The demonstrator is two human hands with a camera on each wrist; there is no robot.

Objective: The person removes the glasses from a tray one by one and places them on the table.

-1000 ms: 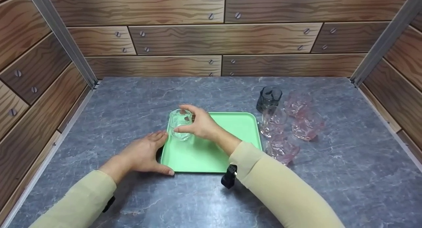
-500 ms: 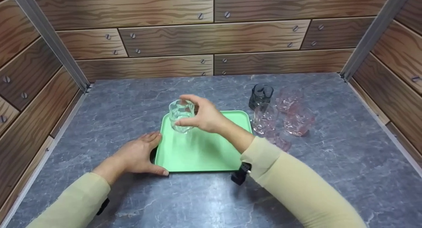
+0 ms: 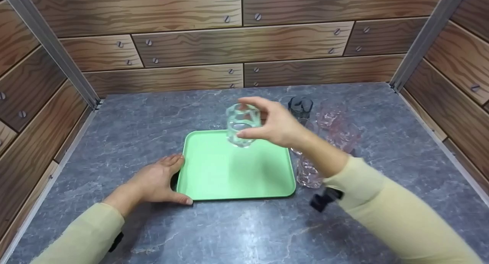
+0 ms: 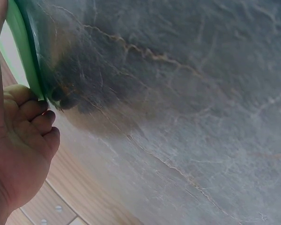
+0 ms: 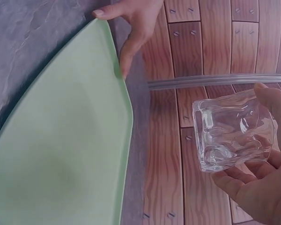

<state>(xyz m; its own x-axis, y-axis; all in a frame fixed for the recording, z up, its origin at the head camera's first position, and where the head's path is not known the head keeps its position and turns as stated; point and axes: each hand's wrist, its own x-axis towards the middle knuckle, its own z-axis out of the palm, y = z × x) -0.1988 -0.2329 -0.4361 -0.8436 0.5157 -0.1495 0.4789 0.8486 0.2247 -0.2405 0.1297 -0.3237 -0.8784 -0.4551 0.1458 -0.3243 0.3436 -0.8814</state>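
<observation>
My right hand (image 3: 284,125) holds a clear glass tumbler (image 3: 233,126) upright above the far part of a light green tray (image 3: 210,168). In the right wrist view the thumb is on one side of the clear tumbler (image 5: 220,129) and the fingers are on the other. My left hand (image 3: 154,182) rests against the tray's left side, thumb at the near left corner. The left wrist view shows the fingertips touching the green rim (image 4: 30,61). No other item lies on the tray's visible surface.
Right of the tray stand a dark grey glass (image 3: 300,106) and several clear or pinkish glasses, such as one at the front (image 3: 308,175); my right forearm partly covers this group. Wood-patterned walls (image 3: 244,38) enclose the grey marbled tabletop (image 3: 244,233).
My right hand has lifted the clear tumbler from the tray's far left part and carried it to the right. My left hand has stayed at the tray's edge. The head view has shifted slightly.
</observation>
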